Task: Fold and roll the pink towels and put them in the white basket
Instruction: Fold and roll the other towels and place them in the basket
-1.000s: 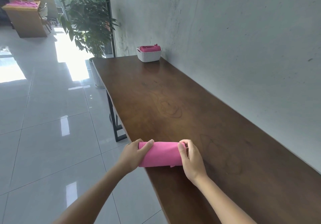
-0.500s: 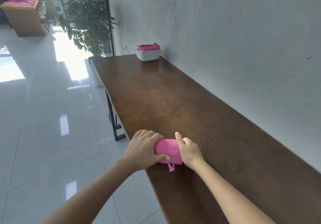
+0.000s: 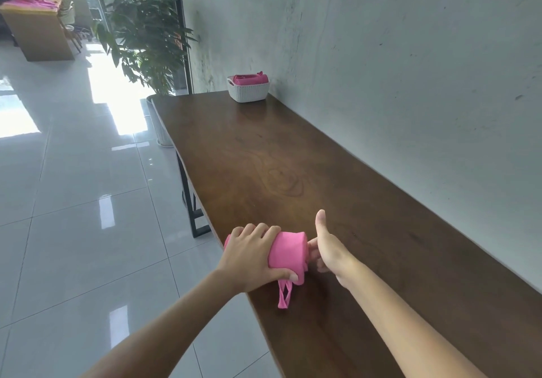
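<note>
I see left hand (image 3: 249, 256) gripping the towel (image 3: 289, 250) roll; right hand (image 3: 328, 248) at its end, thumb up, grip unclear. Loop dangling; roll may unwind before reaching the basket (image 3: 248, 91).

1. An indoor public or commercial space, like a lobby or café, not a home.
2. A long dark wooden table (image 3: 293, 154) on black metal legs runs along a bare grey concrete wall (image 3: 396, 55).
3. Glossy pale floor tiles (image 3: 73, 216) reflect daylight from tall windows.
4. A large potted plant (image 3: 146, 40) stands by the table's far end.
5. A wooden counter (image 3: 38, 31) with chairs sits far back.
</note>
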A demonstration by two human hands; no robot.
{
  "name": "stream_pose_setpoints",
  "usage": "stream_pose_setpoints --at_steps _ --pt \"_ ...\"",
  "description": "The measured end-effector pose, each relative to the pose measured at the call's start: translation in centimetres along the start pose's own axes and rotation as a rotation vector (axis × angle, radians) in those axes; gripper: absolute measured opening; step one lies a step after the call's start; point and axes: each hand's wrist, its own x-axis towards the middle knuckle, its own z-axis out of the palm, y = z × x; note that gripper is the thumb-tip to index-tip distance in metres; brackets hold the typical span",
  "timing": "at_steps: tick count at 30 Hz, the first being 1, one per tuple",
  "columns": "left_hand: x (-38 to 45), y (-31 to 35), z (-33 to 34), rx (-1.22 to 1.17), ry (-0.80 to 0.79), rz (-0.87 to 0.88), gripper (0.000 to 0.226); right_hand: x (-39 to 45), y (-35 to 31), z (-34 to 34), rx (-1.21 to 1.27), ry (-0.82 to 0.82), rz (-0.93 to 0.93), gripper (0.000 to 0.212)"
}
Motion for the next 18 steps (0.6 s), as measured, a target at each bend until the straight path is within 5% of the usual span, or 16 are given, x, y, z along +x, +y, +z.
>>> stream_pose_setpoints --at_steps 18 --pt "-0.9 2.2 -1.5 -0.902 0.288 -0.089 0.072 -5.3 -2.2 -2.1 0.294 -0.086 -0.193 0.093"
